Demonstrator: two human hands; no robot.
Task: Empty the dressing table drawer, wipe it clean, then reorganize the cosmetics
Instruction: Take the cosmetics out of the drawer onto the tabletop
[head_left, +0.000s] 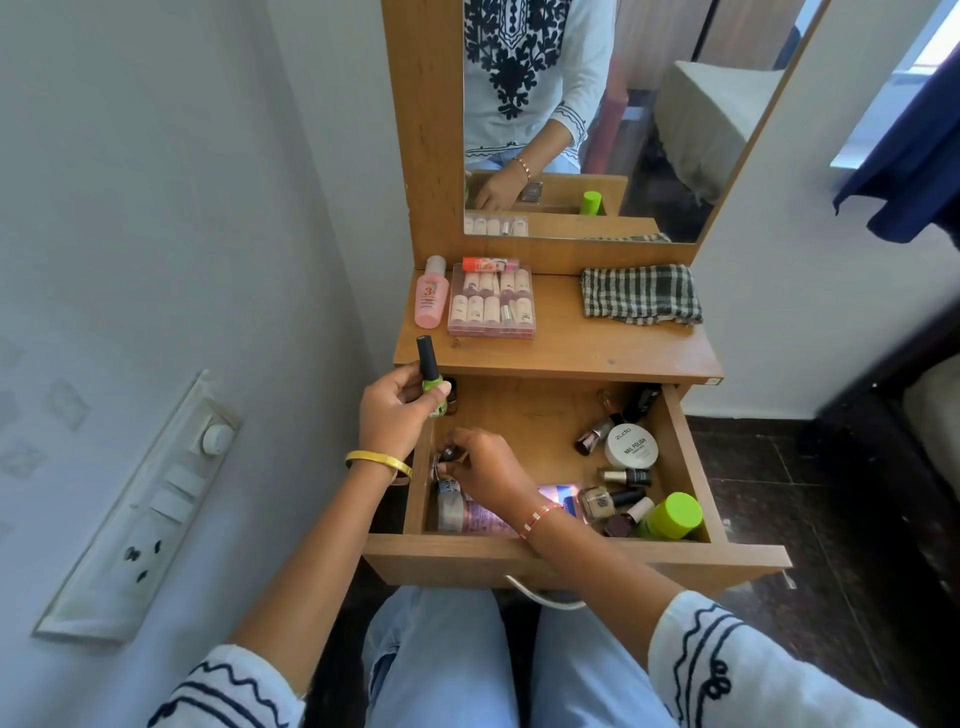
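Note:
The wooden drawer (540, 415) of the dressing table stands pulled open in front of me. My left hand (395, 410) grips a green nail polish bottle (431, 376) with a black cap, held upright over the drawer's back left corner. My right hand (483, 470) reaches into the drawer's left side and pinches a small dark bottle (448, 453). Several nail polish bottles (613, 501), a white nail polish remover jar (631, 446), a green-capped container (670, 516) and a pink tube (483, 517) lie inside.
On the tabletop (571, 343) lie a pink bottle (431, 296), a clear case of small bottles (491, 306) with an orange-capped tube on it, and a folded checked cloth (641, 293). A mirror (597, 114) rises behind. A wall switchboard (140, 509) is at the left.

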